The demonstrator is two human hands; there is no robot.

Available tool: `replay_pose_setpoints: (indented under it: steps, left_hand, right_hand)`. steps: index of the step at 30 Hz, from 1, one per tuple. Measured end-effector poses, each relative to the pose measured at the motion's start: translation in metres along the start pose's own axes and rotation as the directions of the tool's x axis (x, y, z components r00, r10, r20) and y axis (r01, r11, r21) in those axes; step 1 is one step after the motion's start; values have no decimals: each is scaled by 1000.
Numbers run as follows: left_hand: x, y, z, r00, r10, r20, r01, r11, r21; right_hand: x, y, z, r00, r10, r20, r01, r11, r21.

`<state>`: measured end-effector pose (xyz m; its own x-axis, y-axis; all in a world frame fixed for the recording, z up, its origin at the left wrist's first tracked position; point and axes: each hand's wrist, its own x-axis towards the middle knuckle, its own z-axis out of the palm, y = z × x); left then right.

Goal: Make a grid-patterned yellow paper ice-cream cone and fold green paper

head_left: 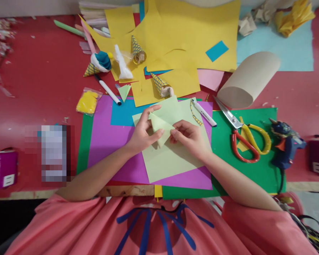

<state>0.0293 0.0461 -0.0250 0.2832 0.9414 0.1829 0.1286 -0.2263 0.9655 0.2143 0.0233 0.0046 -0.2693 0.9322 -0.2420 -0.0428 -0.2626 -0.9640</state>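
A small pale-green folded paper (161,131), roughly triangular, is held between both hands. My left hand (145,130) grips its left side, thumb in front and fingers behind. At its right corner, my right hand (187,136) pinches the paper between thumb and fingertips. Beneath lies a larger pale-green sheet (172,166), resting on purple paper (111,148). A capped white marker (204,112) lies just beyond my right hand. Another small light-green folded piece (124,92) sits up and to the left, near a second white marker (109,92).
Scissors (238,122) with red and yellow handles and a blue glue gun (287,145) lie right on green paper (220,177). A cardboard tube (250,79) stands behind them. Paper cones (161,84), yellow sheets (191,32) and a yellow packet (87,101) lie farther back.
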Motion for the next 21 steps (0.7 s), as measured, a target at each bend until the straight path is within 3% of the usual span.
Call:
replay_pose_setpoints:
  steps: [6,13,21]
  left_hand:
    - [-3,2,0,999,-2,34,1,1000,7]
    - [-2,3,0,994,-98,51,104,987,-119]
    - [-3,1,0,994,-109,17,110,986,-121]
  right_hand:
    - [0,-1,-2,1000,-16,19,17,999,-38]
    - [0,-4,-3,998,-40,-43,36,995,-93]
    - [0,-4,-4,998,-55,-35,49,988,-146]
